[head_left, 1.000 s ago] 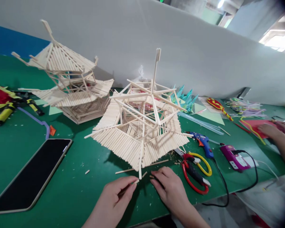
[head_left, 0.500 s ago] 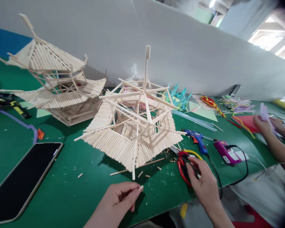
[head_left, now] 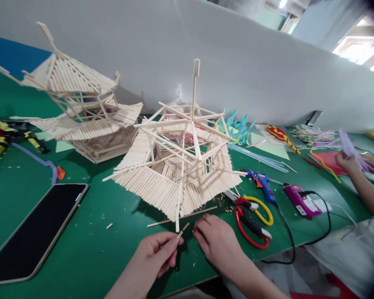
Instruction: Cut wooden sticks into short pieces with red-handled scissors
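My left hand (head_left: 158, 254) pinches a short piece of wooden stick (head_left: 180, 234) between thumb and forefinger, just below the front corner of a wooden stick pavilion model (head_left: 156, 187). Beside it, my right hand (head_left: 216, 241) is lowered to the table with its fingers curled together. What its fingertips hold, if anything, is hidden. Another short stick piece (head_left: 186, 226) lies between the two hands. Right of my right hand lie scissors with a red and a yellow handle (head_left: 262, 209) and red-handled cutters (head_left: 249, 238), touching nothing of mine.
A taller stick pagoda (head_left: 90, 131) stands back left, above a phone (head_left: 34, 232) on the green table (head_left: 99, 257). To the right are a blue glue gun (head_left: 263, 185) with its cord and a magenta box (head_left: 302, 201). Another person's hand (head_left: 350, 164) holds purple material at far right.
My right hand has left the red-handled cutters and moved left to the tabletop near my left hand. My left hand still pinches the short stick piece, slightly raised.
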The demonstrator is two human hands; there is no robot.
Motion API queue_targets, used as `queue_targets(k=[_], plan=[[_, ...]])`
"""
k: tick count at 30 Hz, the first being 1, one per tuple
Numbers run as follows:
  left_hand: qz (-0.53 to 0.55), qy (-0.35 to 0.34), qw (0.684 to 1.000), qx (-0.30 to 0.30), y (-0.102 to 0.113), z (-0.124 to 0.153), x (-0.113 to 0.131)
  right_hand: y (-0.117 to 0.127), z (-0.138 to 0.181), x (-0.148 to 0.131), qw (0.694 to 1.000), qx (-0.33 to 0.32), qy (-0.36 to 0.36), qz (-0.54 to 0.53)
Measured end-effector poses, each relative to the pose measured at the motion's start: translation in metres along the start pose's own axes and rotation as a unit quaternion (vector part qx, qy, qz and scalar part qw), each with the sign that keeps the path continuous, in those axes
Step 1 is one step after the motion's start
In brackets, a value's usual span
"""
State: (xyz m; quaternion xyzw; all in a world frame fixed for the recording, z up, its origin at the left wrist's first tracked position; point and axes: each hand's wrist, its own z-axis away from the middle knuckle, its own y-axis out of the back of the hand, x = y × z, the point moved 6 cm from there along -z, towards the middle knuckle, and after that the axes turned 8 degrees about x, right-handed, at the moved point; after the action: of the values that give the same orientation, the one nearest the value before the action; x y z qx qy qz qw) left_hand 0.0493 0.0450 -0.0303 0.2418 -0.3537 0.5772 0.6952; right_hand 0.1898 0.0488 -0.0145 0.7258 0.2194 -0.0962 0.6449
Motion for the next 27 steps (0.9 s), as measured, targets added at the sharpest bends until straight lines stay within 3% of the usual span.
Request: queue_targets(k=[5,10,12,15,18,21,27], plan=[[0.014,-0.016,1.0,0.005,0.0,-0.001,0.001,-0.001,-0.008,-0.003,1.0,-0.015,-0.012,-0.016],[0.064,-0.035,0.997,-0.016,-0.01,-0.005,0.004,0.012,-0.003,0.0,0.986,0.02,-0.07,-0.153],[0.094,-0.031,0.995,-0.018,-0.017,-0.006,0.005,0.014,0.002,0.003,0.945,0.052,-0.14,-0.292],[0.119,-0.025,0.993,-0.008,-0.025,-0.007,0.007,0.005,0.01,0.007,0.816,0.093,-0.265,-0.505],[0.091,-0.047,0.995,0.007,-0.028,-0.01,0.008,-0.004,0.016,0.007,0.735,0.126,-0.316,-0.587],[0.063,-0.072,0.995,0.02,-0.028,-0.012,0.008,-0.005,0.017,0.007,0.714,0.154,-0.298,-0.614],[0.059,-0.059,0.996,0.025,-0.029,-0.012,0.007,-0.008,0.015,0.006,0.725,0.145,-0.284,-0.61]])
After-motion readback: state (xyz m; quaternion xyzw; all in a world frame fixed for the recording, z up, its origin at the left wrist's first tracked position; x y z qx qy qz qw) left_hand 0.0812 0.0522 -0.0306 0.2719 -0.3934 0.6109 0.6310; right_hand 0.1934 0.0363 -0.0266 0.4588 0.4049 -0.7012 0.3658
